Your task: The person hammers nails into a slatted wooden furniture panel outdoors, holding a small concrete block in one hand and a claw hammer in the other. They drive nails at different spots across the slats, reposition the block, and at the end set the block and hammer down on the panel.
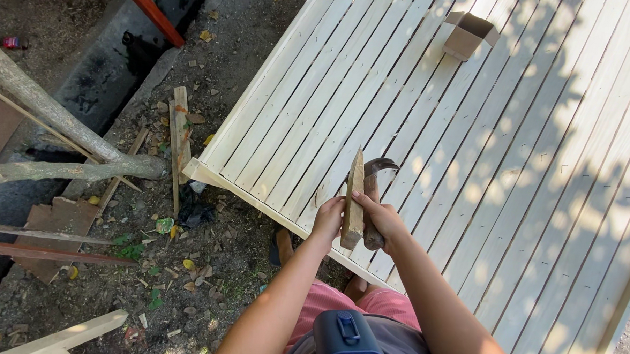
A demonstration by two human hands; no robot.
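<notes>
Over the pale slatted wooden panel (469, 168), my left hand (327, 223) fingers grip a short tapered wood offcut (354, 199); my right hand (383, 220) holds a brown-handled claw hammer (372, 193). Steady grip, I judge, keeps both controlled.

Both bare forearms reach forward from the lower frame, converging over the near edge of the slatted panel; the left hand (327, 219) curls closed, knuckles up; the right hand (383, 220) is clenched beside it, wrists nearly touching.
</notes>
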